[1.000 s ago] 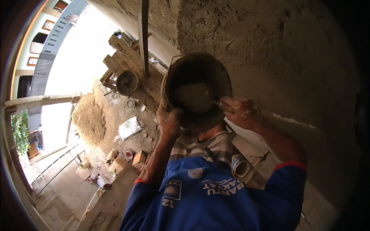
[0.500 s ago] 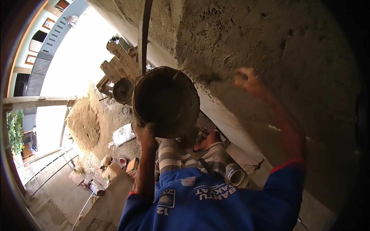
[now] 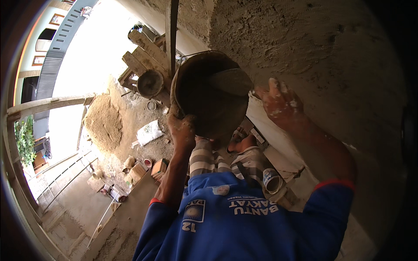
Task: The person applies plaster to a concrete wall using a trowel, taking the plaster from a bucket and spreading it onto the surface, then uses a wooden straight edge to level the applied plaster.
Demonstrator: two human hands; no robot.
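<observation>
Looking down from the head view now: gripping a broad, round, dirt-crusted bucket (image 3: 209,117) by its lower-left rim, with the left hand (image 3: 182,130) clamped on the edge. Holding it out ahead of the body, mouth facing the camera, just beside the pitted plaster wall (image 3: 287,43), and showing only a dim, shadowed hollow inside. Well apart from the left, clasping a trowel (image 3: 230,81) in the mortar-spattered right hand (image 3: 281,104), mostly covering its handle, and laying the dull, rounded blade across the bucket's mouth; not revealing whether it is touching the rim. Wearing a smooth blue shirt (image 3: 248,217) and striped shorts (image 3: 204,161). Overlooking rough wooden planks (image 3: 148,58), a grey-caked round basin (image 3: 150,84), a grainy tan sand heap (image 3: 103,126) and a crumpled white sack (image 3: 149,132).
</observation>
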